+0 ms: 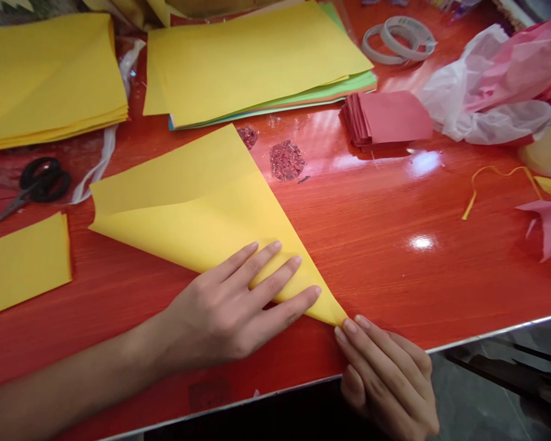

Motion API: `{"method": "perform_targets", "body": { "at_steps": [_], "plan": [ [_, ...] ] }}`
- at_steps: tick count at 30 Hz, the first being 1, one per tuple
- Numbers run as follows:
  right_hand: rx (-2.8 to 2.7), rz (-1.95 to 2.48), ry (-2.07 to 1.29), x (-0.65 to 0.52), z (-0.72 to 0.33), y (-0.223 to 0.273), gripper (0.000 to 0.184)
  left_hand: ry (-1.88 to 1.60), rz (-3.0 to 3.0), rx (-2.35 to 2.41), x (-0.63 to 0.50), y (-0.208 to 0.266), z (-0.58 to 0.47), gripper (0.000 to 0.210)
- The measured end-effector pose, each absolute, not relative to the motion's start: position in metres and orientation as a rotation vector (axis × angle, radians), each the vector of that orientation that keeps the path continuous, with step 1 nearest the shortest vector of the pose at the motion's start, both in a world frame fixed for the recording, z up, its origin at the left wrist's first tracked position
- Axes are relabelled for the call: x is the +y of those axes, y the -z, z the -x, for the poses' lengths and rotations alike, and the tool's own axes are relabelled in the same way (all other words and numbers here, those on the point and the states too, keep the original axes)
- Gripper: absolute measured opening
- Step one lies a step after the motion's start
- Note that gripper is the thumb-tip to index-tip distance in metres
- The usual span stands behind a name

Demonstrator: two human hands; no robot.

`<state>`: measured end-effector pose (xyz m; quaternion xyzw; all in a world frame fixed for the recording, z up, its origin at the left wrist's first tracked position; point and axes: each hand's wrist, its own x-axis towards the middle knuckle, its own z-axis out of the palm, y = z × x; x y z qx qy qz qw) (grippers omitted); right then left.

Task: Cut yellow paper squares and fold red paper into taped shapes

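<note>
A sheet of yellow paper [197, 202] lies on the red table, folded over into a long triangle that narrows to a point near the front edge. Across its lower part rests my left hand [239, 306], palm down with the fingers spread on the paper. At the pointed tip, my right hand [390, 373] has its fingers pressed together on the paper's corner. The right thumb shows below, partly tucked under the fingers. The fold rises loosely at the wide left end of the sheet.
Stacks of yellow paper [46, 79] and coloured sheets [257, 61] lie at the back. Black scissors [41, 180] and a folded yellow piece [22, 263] are at left. Rolls of tape [406, 40], red cut paper [397, 116] and a crumpled plastic bag [487, 92] sit at back right.
</note>
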<state>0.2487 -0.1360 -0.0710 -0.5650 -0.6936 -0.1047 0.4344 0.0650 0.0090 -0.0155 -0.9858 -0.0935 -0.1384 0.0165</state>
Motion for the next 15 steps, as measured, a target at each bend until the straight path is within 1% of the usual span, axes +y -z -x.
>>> {"method": "perform_targets", "body": {
  "at_steps": [15],
  "plan": [
    [-1.694, 1.408, 0.309, -0.1335, -0.2465, 0.0744, 0.021, 0.429, 3.044, -0.305, 0.0081, 0.0165, -0.0643, 0.038]
  ]
}}
